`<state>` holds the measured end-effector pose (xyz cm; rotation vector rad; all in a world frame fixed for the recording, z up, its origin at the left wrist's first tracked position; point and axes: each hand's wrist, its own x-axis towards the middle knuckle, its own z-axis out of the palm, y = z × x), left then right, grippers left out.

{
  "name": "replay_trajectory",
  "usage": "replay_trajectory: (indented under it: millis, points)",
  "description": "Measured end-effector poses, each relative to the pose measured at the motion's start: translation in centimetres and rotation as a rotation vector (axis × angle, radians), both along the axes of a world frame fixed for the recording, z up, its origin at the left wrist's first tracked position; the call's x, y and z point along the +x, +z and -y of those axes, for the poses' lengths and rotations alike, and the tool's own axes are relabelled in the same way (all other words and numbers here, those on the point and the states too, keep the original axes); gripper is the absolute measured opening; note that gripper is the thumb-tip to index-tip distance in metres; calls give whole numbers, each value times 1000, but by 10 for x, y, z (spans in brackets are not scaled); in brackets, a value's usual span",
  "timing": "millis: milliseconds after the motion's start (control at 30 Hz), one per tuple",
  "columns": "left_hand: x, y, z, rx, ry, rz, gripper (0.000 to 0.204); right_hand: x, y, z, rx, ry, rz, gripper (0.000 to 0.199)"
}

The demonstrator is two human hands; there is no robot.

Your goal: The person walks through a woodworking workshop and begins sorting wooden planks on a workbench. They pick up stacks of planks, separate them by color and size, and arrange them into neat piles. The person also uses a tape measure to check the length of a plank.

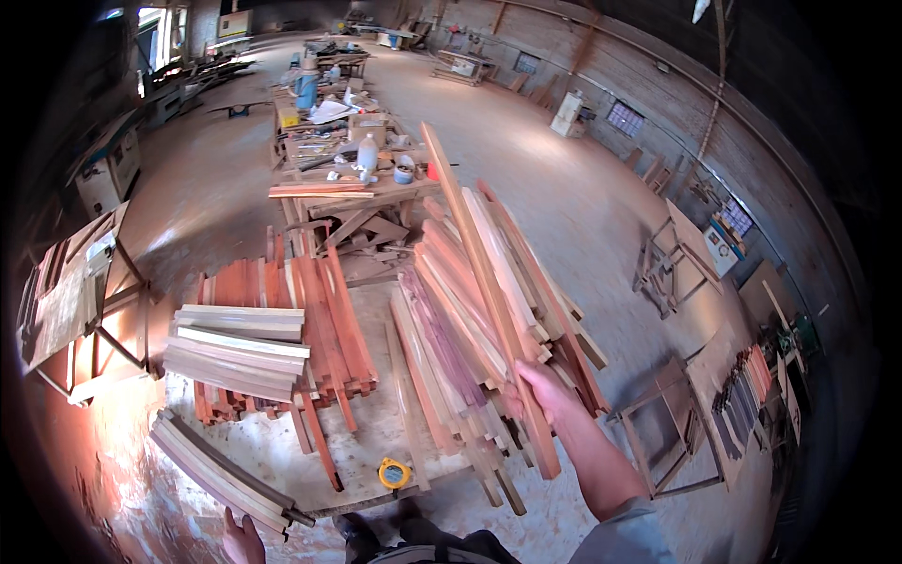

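Observation:
My right hand (549, 393) is closed round the near part of a long brown wooden strip (474, 263). The strip slants away over a pile of pinkish and pale wooden strips (437, 329) on the right of the worktable. At the lower left, my left hand (242, 540) holds nothing and its fingers are apart. It is nearest to a small stack of pale strips (221, 465) that lies askew at the table's left corner. A yellow tape measure (394, 473) lies at the table's near edge, between my hands.
Reddish strips (329, 329) fill the table's left side, with a bundle of greyish strips (240, 352) across them. Beyond stands a cluttered bench (376, 193) with a clear bottle (367, 152). Wooden frames (672, 432) stand on the right, and another table (70, 291) on the left.

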<state>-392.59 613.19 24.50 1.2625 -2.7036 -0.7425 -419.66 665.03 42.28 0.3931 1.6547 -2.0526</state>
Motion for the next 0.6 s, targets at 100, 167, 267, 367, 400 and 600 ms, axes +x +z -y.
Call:
replay_trajectory:
  millis: [100,167,267,367,400,600]
  points:
    - [-4,6,-3,-20,-36,-90,53,13,-12,16,-205,148,69,36]
    - [-17,22,-13,17,-42,-122,53,29,-13,36,-306,199,133,37]
    - [-22,45,-24,150,46,-121,53,43,-26,76,-261,323,141,45]
    - [-30,61,-34,349,50,-257,55,56,-48,105,-423,523,214,42]
    - [-38,75,-40,505,108,-223,54,60,-50,117,-322,559,203,38]
    - [-51,83,-47,631,-101,-391,56,96,-77,198,98,750,67,20]
